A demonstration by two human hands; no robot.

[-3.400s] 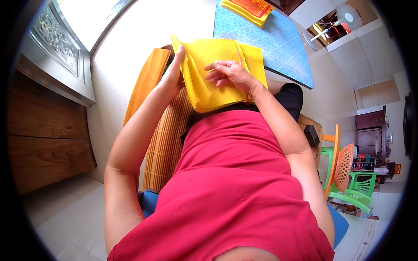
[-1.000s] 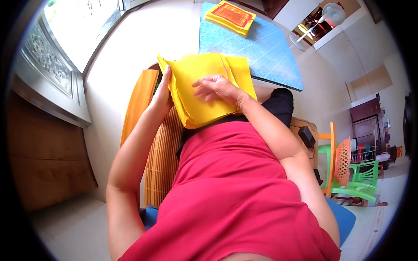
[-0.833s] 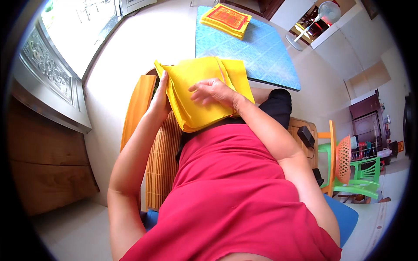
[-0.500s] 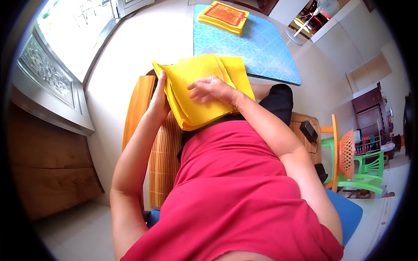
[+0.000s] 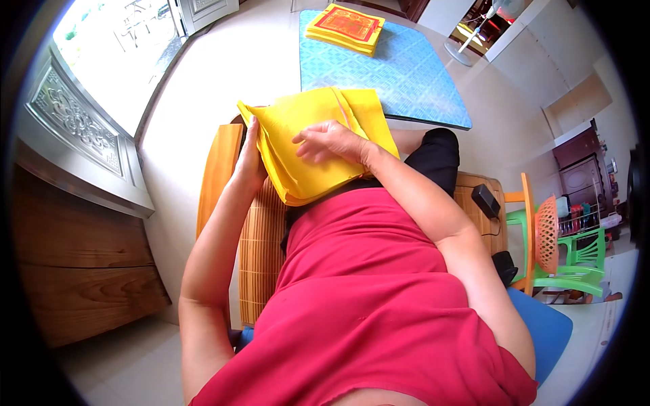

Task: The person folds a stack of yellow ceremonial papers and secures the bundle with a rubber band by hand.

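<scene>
A stack of yellow paper sheets rests on my lap, its left edges slightly fanned and raised. Along that left side, my left hand grips the stack, thumb up at the edge and its other fingers hidden behind or underneath. Over the middle of the top sheet is my right hand, with fingers loosely bent, apart and a little blurred; nothing shows in them. A thin pinkish line runs across the sheets near their upper right part.
A blue-patterned table stands ahead, bearing a stack of yellow papers with red print. A wooden armrest is at my left. On the seat to my right lies a black box, near an orange basket and green chair.
The view has shifted slightly, moving the surroundings a little in the frame. Both hands keep nearly the same place on and over the yellow stack.
</scene>
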